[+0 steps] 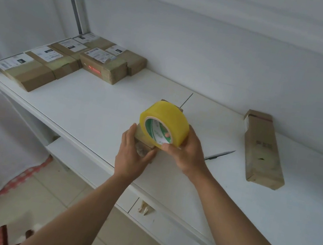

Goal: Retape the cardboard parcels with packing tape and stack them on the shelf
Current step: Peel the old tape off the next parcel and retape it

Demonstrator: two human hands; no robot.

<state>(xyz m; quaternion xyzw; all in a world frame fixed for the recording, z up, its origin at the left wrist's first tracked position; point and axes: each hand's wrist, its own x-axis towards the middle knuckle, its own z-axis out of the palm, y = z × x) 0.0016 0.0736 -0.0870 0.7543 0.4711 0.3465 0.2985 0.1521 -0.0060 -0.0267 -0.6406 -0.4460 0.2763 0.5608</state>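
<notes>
The right hand (pixel 188 151) holds a yellow tape roll (pixel 164 124) over a small parcel (pixel 144 141) (mostly hidden) that the left hand (pixel 133 154) grips on the shelf (pixel 94 107).

Bright, soft diffuse light, faint shadows, no glare. Wide-angle bend toward frame edges; lower left corner blurred, centre reasonably sharp.

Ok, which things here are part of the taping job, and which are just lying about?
Job:
- yellow tape roll, right hand gripping it
- small parcel, held by left hand
- long parcel
- parcels at far left
- shelf

Lying about:
- tape scrap on shelf edge
- red floor mat
</notes>
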